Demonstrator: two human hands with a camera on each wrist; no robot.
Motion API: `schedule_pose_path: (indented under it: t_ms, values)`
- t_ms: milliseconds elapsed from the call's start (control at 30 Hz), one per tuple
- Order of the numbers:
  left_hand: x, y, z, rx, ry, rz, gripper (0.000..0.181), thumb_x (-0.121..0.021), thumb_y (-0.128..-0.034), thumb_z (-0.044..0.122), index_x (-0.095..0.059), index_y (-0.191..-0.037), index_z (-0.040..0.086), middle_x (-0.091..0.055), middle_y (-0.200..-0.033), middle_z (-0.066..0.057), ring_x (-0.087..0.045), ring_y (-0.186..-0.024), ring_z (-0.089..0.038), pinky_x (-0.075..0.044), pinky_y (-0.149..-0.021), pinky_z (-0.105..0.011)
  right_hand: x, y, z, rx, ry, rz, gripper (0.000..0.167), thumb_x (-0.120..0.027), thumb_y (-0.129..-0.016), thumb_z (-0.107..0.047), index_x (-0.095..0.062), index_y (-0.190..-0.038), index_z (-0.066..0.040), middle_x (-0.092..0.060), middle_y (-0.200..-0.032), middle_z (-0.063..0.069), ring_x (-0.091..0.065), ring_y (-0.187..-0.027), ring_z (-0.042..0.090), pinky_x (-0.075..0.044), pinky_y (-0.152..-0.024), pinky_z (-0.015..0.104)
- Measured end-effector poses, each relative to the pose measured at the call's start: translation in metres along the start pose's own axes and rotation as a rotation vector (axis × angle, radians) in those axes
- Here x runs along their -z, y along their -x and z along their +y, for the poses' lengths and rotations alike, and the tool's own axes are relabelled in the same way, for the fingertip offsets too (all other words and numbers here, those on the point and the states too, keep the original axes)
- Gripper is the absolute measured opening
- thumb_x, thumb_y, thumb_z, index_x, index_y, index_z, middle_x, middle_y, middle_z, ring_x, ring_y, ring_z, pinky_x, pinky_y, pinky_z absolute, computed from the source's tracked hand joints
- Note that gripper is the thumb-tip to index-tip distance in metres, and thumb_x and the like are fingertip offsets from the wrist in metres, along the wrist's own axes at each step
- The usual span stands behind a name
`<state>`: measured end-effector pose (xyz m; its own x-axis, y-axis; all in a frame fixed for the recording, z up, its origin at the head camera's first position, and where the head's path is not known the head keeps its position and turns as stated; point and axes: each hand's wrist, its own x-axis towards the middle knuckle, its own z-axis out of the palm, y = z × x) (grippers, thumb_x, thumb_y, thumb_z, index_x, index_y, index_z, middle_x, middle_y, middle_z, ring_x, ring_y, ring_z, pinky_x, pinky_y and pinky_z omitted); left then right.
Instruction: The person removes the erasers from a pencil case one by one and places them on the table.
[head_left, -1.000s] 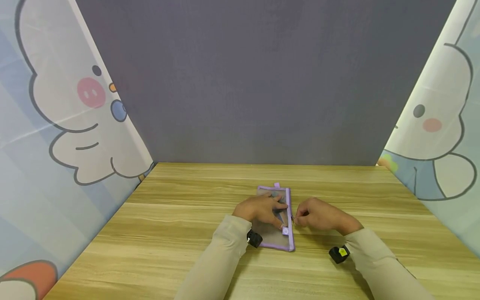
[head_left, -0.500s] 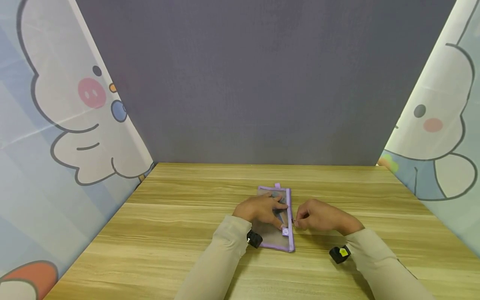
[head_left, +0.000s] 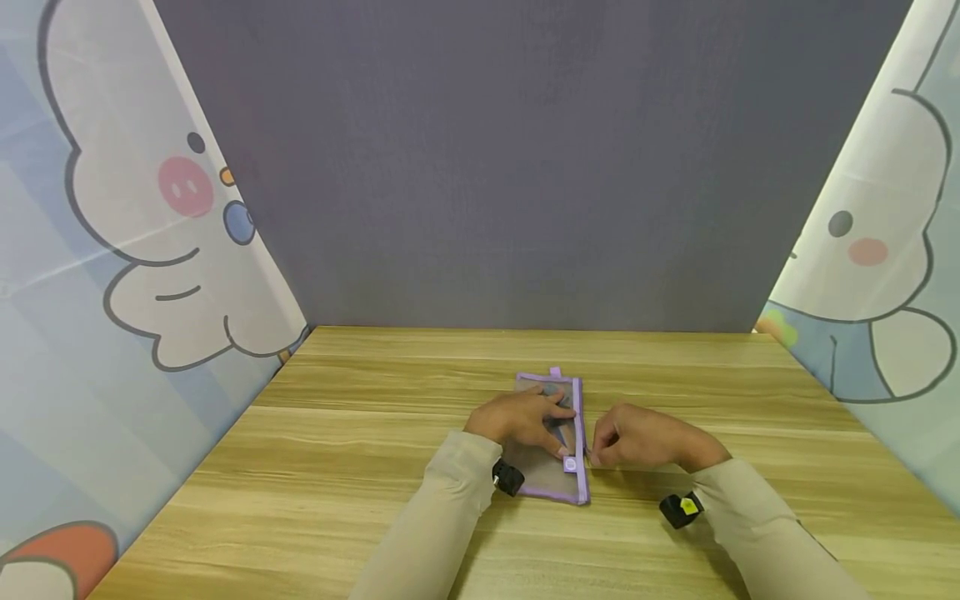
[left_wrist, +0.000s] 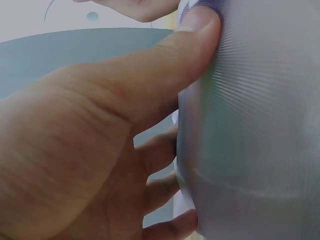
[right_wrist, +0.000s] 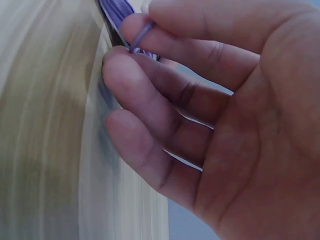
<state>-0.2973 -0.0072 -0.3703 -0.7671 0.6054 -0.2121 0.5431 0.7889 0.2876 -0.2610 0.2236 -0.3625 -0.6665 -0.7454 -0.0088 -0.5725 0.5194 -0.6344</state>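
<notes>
Pressing down with the left hand [head_left: 517,417], spread the fingers [head_left: 558,412] loosely across the mesh pouch [head_left: 546,477] and clasped nothing in them. Had the pouch lying flat on the tabletop [head_left: 337,450], partly under that hand, with a square label [head_left: 570,464] just beside the thumb tip. Farther right, met the pouch's purple right-hand edge and, just beyond, with the right hand [head_left: 637,435], pinched a thin purple cord [right_wrist: 142,37] between thumb and forefinger, seemingly tied to a zip slider hidden from sight. Judging by that grip, was likely past the middle of the edge: probably more than half done, with the short stretch to the near corner apparently left. Could not tell, at this size, on which side of the slider to find parted teeth.
</notes>
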Motion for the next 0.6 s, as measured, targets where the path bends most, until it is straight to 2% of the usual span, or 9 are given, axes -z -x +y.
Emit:
schedule_pose_path:
  t_ms: [267, 600]
  values:
    - [0.0004, 0.0006, -0.0023, -0.009, 0.017, -0.008, 0.069, -0.075, -0.0838, 0.054, -0.051, -0.147, 0.041, -0.026, -0.162, 0.013, -0.015, -0.152, -0.017, -0.024, -0.118, -0.05, -0.0001, 0.0004, -0.0005, 0.035, -0.034, -0.025, 0.01, -0.075, -0.088, -0.014, -0.078, -0.078, -0.014, -0.063, -0.075, -0.013, -0.053, -0.066, 0.002, -0.046, -0.056, 0.022]
    - [0.0011, 0.0019, -0.0002, -0.002, 0.03, -0.007, 0.068, -0.075, -0.0837, 0.053, -0.051, -0.146, 0.042, -0.025, -0.163, 0.013, -0.015, -0.152, -0.018, -0.025, -0.117, -0.051, -0.0027, 0.0005, 0.0008, 0.028, -0.022, -0.019, 0.013, -0.075, -0.088, -0.015, -0.075, -0.075, -0.016, -0.06, -0.073, -0.013, -0.051, -0.065, 0.002, -0.044, -0.055, 0.021]
